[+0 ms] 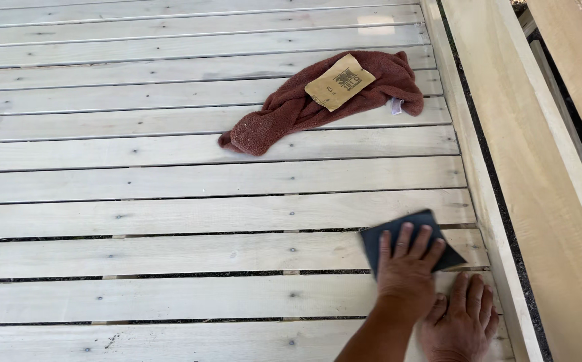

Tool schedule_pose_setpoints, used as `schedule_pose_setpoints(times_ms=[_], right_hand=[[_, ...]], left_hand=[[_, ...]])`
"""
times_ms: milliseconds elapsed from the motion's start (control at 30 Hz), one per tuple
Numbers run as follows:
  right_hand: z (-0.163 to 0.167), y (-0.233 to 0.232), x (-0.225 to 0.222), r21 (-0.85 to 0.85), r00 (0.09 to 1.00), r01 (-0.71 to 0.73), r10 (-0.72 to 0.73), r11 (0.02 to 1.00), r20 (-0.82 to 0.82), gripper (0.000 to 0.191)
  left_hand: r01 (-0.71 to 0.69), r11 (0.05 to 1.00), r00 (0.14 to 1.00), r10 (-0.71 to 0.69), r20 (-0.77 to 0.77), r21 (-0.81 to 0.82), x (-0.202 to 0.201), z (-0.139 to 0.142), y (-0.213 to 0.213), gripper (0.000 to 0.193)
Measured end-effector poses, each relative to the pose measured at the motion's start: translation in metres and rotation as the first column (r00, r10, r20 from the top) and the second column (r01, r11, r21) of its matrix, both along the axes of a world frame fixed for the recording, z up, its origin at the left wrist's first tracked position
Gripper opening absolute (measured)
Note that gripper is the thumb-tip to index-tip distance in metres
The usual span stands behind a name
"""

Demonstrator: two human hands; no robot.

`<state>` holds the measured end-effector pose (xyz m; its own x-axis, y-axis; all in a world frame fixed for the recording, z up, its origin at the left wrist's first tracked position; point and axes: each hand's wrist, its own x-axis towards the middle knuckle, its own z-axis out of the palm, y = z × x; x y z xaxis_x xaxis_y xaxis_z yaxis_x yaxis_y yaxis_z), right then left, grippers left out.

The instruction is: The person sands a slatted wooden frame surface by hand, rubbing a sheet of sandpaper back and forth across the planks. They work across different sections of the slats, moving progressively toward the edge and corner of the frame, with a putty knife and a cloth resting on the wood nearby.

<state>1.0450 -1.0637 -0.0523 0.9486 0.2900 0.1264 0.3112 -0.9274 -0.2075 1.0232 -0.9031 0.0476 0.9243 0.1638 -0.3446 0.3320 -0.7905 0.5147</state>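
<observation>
Two hands on a pale slatted wooden frame, one pressing a dark sanding sheet.

The slats (pixel 170 221) fill the view, with a side rail (pixel 485 167) running along the 3 o'clock edge. At 1 o'clock lies a crumpled reddish-brown rag (pixel 291 110), a tan square of sandpaper (pixel 339 82) on top. At 5 o'clock the left hand (pixel 408 268) lies flat, fingers spread, on a dark sanding sheet (pixel 398 231). The right hand (pixel 462 322) rests just beside it, fingers loosely apart on bare wood, holding nothing.
</observation>
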Motion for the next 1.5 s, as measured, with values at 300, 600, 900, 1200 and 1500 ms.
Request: schedule_pose_setpoints(times_ms=[300,600,900,1200,1500], right_hand=[[-0.005,-0.006,0.011,-0.088,1.000,-0.004,0.005,0.996,0.020,0.071],[-0.007,-0.014,0.021,0.015,0.994,-0.091,0.089,0.996,0.069,0.092],[0.000,-0.009,0.017,0.018,0.999,-0.015,0.014,1.000,0.039,0.071],[-0.003,-0.018,0.034,0.042,0.981,-0.148,0.141,0.988,0.135,0.097],[0.003,-0.012,0.023,-0.012,0.999,-0.006,0.006,1.000,0.033,0.072]], left_hand=[[-0.462,0.759,0.833,0.549,-0.069,0.459,-0.135,-0.013,0.126,0.069],[0.052,0.997,0.990,-0.060,0.125,0.066,0.060,-0.031,-0.049,0.068],[-0.507,0.734,0.861,0.411,0.299,0.451,-0.072,-0.032,0.067,0.065],[-0.058,0.985,0.996,0.068,-0.059,0.163,0.095,-0.020,-0.052,0.069],[-0.613,0.696,0.790,0.537,0.296,0.374,-0.039,-0.039,0.095,0.063]])
